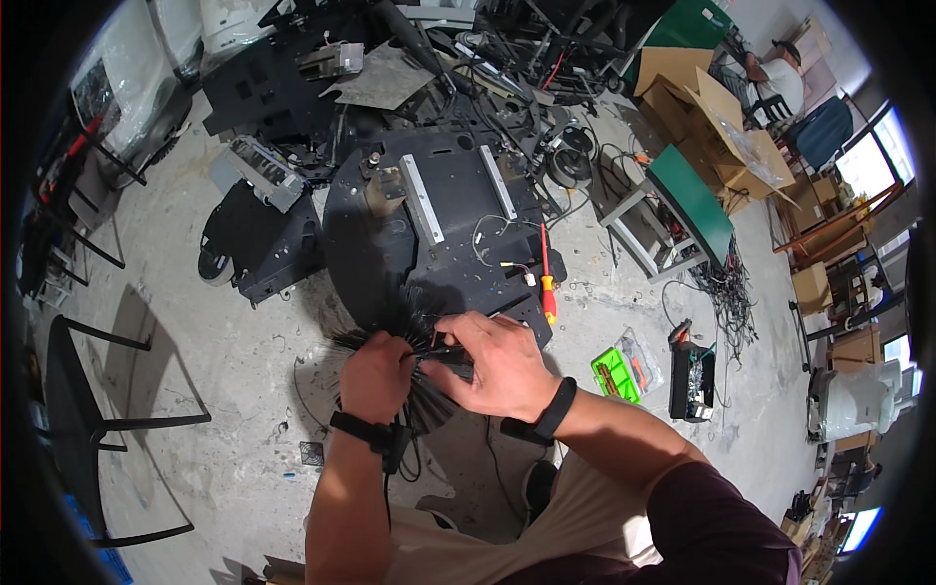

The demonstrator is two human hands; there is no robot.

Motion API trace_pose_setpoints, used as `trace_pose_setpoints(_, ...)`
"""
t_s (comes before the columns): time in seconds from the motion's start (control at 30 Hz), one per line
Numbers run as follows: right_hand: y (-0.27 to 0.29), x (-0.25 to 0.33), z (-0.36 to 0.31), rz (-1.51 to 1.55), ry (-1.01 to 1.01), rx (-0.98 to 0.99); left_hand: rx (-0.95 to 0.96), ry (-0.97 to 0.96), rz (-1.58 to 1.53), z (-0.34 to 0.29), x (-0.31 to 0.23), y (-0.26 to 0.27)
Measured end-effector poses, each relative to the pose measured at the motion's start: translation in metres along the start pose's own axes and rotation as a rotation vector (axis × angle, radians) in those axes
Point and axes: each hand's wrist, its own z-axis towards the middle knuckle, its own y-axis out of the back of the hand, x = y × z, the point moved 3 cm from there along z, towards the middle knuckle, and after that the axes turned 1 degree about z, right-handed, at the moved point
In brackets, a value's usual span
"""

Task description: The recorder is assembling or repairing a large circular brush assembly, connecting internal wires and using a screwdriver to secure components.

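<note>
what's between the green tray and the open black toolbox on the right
A clear plastic package with something orange-red in or on it lies between the green tray and black toolbox, seen in the head view.

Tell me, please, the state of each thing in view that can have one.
Black brush, bristles splayed.
Left hand, fingers curled, grip unclear.
Right hand, at the brush, grip unclear.
Red-and-yellow screwdriver, lying down, unheld.
Green tray, uncovered, items inside.
Black container, open, filled.
Cardboard box, flaps open.
</note>
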Motion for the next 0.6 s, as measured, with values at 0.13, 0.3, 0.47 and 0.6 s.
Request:
trace_pose_setpoints(0.13,-0.005,-0.009,-0.001,-0.037,0.022,0.039,0.011,-0.008,0.002,0.001,0.0,0.0)
trace_pose_setpoints(0.3,-0.011,-0.009,-0.003,0.071,0.214,0.065,0.004,0.016,0.001,0.0,0.0,0.0)
trace_pose_setpoints(0.47,-0.013,-0.006,-0.001,0.146,0.382,0.143,-0.014,0.005,-0.008,-0.001,0.002,-0.002)
trace_pose_setpoints(0.6,-0.015,-0.004,-0.002,0.157,0.468,0.238,-0.004,0.024,0.001,-0.003,-0.002,0.0)
